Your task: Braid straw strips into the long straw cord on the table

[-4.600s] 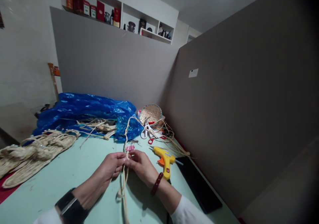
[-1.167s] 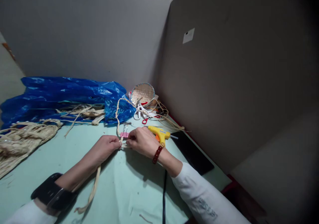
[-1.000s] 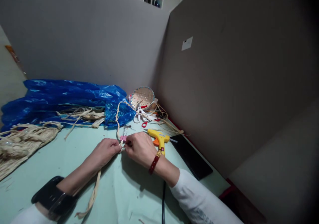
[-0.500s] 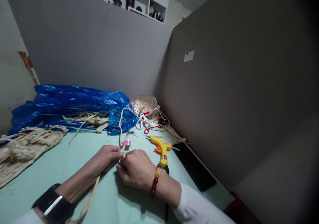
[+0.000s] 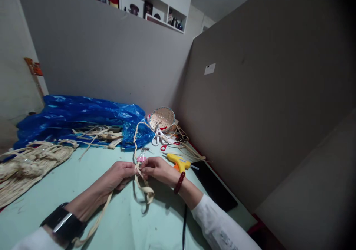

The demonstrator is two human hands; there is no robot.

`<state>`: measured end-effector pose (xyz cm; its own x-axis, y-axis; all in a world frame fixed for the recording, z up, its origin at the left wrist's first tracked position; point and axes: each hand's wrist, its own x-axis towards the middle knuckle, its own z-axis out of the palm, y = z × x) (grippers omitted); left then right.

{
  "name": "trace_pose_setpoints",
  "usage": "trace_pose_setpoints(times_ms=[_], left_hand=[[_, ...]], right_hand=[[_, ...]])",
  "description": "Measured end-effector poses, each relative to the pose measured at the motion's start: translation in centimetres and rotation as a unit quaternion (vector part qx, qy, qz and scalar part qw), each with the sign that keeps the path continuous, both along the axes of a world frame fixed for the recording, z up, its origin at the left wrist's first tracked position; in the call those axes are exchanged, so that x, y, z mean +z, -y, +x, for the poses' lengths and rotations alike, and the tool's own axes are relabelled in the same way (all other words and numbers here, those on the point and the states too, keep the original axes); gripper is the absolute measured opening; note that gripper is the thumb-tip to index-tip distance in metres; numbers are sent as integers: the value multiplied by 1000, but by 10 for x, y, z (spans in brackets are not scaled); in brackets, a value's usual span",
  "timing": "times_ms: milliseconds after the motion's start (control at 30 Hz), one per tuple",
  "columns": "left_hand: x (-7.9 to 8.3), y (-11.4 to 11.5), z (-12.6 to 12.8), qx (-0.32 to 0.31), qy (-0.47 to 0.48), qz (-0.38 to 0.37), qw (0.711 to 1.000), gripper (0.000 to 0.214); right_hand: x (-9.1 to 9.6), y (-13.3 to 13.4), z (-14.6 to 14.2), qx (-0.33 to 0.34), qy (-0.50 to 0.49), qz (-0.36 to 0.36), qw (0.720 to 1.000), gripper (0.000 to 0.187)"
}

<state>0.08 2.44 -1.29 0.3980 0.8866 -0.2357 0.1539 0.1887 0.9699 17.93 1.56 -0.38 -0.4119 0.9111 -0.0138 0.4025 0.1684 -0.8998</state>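
Note:
My left hand (image 5: 119, 175) and my right hand (image 5: 158, 169) meet over the pale green table (image 5: 122, 220), each pinching flat tan straw strands (image 5: 144, 189). The strands join a thin braid (image 5: 135, 138) that runs away from me toward the blue bag. A pink binder clip (image 5: 141, 158) is clamped on the braid just beyond my fingertips. One strand loops below my right hand; another trails back under my left forearm. I wear a black watch on the left wrist and a dark red bead bracelet on the right.
A yellow glue gun (image 5: 179, 162) lies right of my right hand, its black cord running toward me. A black phone (image 5: 214, 187) lies by the right partition. Scissors (image 5: 157, 138), a woven fan (image 5: 162, 116), a blue plastic bag (image 5: 83, 116) and woven straw pieces (image 5: 30, 164) lie further off.
My right hand has drawn a strand out into a loop that now hangs below it. The camera has tilted up and down while both hands stayed at the braid.

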Motion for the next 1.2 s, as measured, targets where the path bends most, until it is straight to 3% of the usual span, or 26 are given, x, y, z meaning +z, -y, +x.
trace_pose_setpoints(times_ms=[133, 367, 600, 800, 867, 967, 1200], left_hand=[[1, 0, 0, -3, 0, -7, 1000, 32], [3, -5, -4, -27, 17, -45, 998, 42], [1, -6, -2, -26, 20, -47, 998, 41], [2, -2, 1, -16, 7, -16, 1000, 32], [4, -1, 3, -20, -1, -4, 1000, 32], [7, 3, 5, -24, -19, 17, 999, 32], [4, 6, 10, 5, -127, 89, 988, 28]], right_hand=[[-1, -1, 1, 12, -5, -51, 999, 23], [25, -13, 42, 65, 130, 48, 988, 19], [40, -12, 69, 53, 238, 95, 965, 13], [40, 3, 33, 46, 206, 139, 968, 25], [32, 6, 13, 45, 150, 122, 980, 22], [18, 9, -8, -21, 109, 81, 991, 18], [1, 6, -12, -108, 78, 44, 990, 21]])
